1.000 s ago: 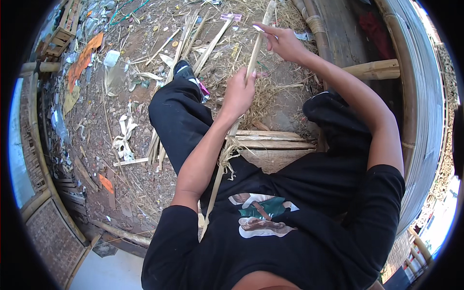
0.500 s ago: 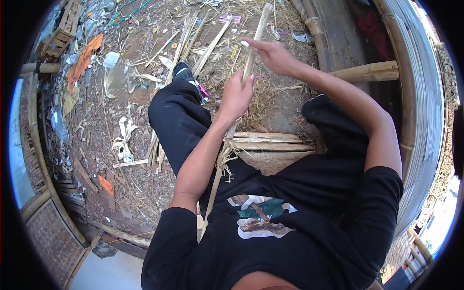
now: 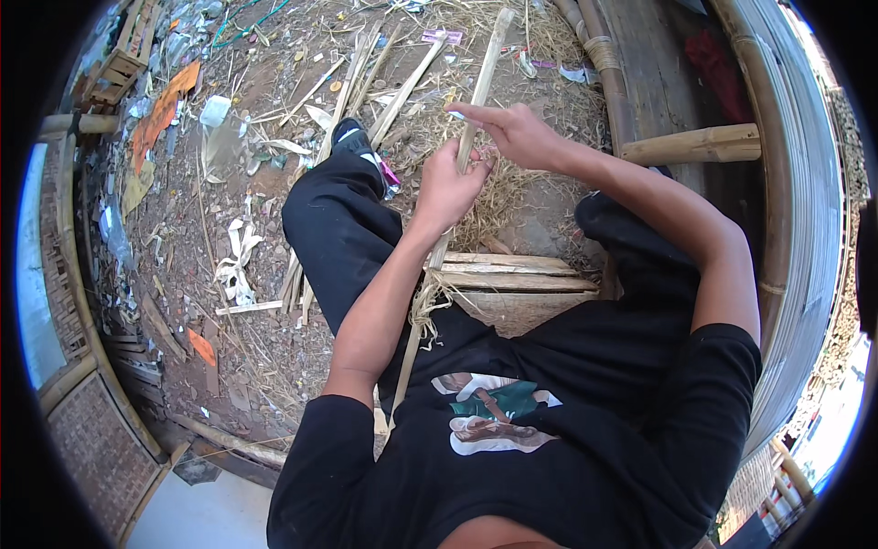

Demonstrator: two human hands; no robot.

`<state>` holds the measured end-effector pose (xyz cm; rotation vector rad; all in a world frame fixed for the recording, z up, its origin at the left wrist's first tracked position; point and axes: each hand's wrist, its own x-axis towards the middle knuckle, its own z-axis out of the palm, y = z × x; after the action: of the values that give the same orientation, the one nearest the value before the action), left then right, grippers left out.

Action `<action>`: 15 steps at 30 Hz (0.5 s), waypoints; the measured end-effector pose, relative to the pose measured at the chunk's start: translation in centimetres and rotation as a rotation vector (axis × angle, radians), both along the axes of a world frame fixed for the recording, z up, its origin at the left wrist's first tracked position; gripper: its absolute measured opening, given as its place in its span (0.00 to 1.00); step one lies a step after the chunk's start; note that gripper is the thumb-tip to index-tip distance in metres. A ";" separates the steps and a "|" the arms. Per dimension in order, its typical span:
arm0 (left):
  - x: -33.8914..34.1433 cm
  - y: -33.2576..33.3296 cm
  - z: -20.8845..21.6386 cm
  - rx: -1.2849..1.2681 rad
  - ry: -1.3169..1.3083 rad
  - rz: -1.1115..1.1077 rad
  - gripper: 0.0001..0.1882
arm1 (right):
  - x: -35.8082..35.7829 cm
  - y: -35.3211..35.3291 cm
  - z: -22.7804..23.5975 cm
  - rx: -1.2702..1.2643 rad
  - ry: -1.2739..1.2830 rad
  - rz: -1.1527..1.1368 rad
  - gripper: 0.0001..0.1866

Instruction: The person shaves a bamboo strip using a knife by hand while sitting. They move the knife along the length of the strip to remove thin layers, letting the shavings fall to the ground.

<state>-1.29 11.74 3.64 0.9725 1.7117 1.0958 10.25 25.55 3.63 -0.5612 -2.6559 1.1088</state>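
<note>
A long, pale bamboo strip (image 3: pixel 489 69) slants from the ground area ahead back toward my body, its near end against my shirt. My left hand (image 3: pixel 450 188) is closed around it about midway. Just beyond that, my right hand (image 3: pixel 523 137) lies against the strip, index finger stretched across it and the other fingers curled. Something small and pale shows at that fingertip; whether it is a blade I cannot make out. Frayed, curly shavings (image 3: pixel 424 306) hang from the strip beside my left forearm, over my lap.
Split wood pieces (image 3: pixel 512 274) lie between my legs. More bamboo strips (image 3: pixel 412 91) and dry straw (image 3: pixel 494 206) are scattered on the littered ground ahead. A bamboo pole (image 3: pixel 690 145) juts out at right beside a bamboo frame. A wooden crate (image 3: pixel 123 59) stands far left.
My right hand has slid a little along the strip toward me, closer to my left hand. My left hand and the strip stay almost in place.
</note>
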 end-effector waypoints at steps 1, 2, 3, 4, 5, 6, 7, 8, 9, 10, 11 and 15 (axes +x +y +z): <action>0.2 0.0 0.2 -0.011 -0.026 -0.015 0.13 | 0.1 0.8 0.3 -0.002 -0.004 -0.007 0.24; 0.1 -0.2 0.1 -0.021 -0.027 -0.012 0.13 | -0.2 1.4 1.0 0.030 0.021 -0.081 0.24; 0.0 -0.3 0.0 -0.001 -0.117 -0.009 0.13 | -0.4 1.8 1.4 0.063 0.046 -0.154 0.24; 0.1 0.2 0.4 0.029 -0.210 -0.016 0.13 | -0.1 2.9 1.2 0.066 0.069 -0.208 0.24; 0.2 0.3 1.0 0.032 -0.213 -0.022 0.13 | 0.2 2.8 0.7 0.070 0.066 -0.213 0.24; 0.2 0.1 1.8 -0.033 -0.394 -0.045 0.14 | 0.4 2.4 0.0 0.068 0.101 -0.252 0.24; 0.0 0.1 2.4 -0.098 -0.571 -0.062 0.14 | 0.2 2.2 -0.5 0.064 0.140 -0.284 0.24; -0.1 0.0 1.9 -0.099 -0.581 -0.032 0.15 | 0.0 0.8 1.9 -0.079 -0.150 -0.231 0.24; -0.3 0.1 1.6 -0.094 -0.578 -0.025 0.15 | -0.4 0.5 1.2 -0.076 -0.147 -0.224 0.24; -0.3 0.0 1.5 -0.088 -0.601 -0.036 0.15 | -0.4 -0.3 0.5 0.029 0.100 -0.129 0.24; -0.3 0.1 1.5 -0.082 -0.624 -0.047 0.16 | -0.3 -0.6 -0.1 0.134 0.346 -0.033 0.24; -0.6 -0.1 2.3 -0.072 -0.710 -0.076 0.16 | -0.1 3.3 1.9 0.128 0.121 -0.200 0.24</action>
<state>-1.86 11.61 5.93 0.5016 1.1134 1.1414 10.17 28.84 5.50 -0.6937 -2.4822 0.8807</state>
